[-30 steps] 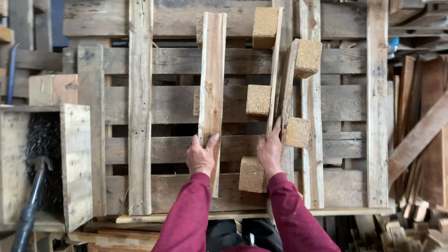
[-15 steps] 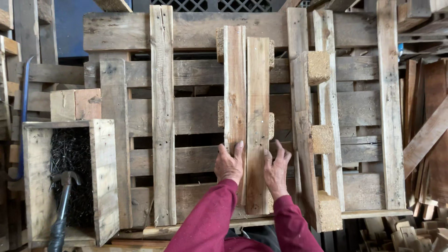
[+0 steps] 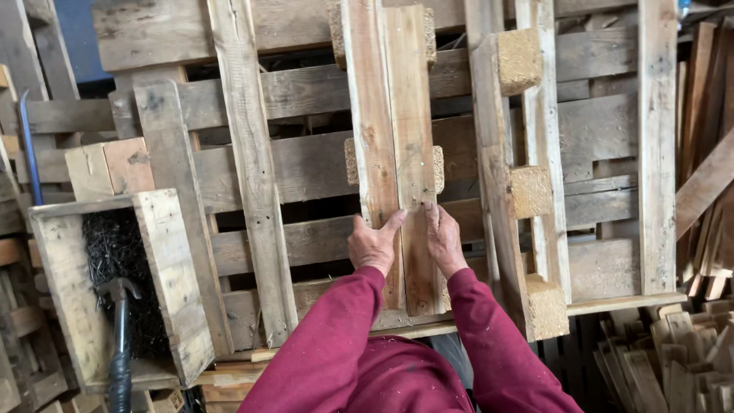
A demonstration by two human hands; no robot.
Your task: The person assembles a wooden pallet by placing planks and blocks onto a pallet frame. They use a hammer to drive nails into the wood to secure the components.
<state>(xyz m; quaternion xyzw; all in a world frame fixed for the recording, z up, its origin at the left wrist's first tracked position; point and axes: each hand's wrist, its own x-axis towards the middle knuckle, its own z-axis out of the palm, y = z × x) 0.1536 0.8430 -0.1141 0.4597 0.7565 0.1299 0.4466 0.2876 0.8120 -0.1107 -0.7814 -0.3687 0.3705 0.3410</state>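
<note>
So I've got both hands on a pair of long wooden slats (image 3: 394, 115) lying side by side, running from near to far down the middle of the big pallet (image 3: 612, 138). My left hand (image 3: 375, 243) sits flat on the near part of the left slat, fingers pointing far and a bit right, thumb along the left edge. My right hand (image 3: 443, 239) is pressed on the right slat just beside it, fingers up against the seam between the two boards. Neither grip is wrapped around anything, both hands are just spread flat and pushing down on the wood.

The slats rest on chipboard blocks (image 3: 438, 170), you can see the blocks poking out at either side around the middle and at the far end. Just right of that there's another slat piece (image 3: 497, 191) with three similar blocks on it, tilted on edge, its nearest block hanging over the pallet's near edge.

Off to the left there's an open wooden box (image 3: 172, 268) full of dark nails (image 3: 115, 252), with a hammer (image 3: 121, 336) leaning in it, head on the nails and handle pointing near. Loose scrap boards (image 3: 673, 352) are piled at the near right, well apart from my hands. Red sleeves (image 3: 336, 344) fill the bottom of the view.
</note>
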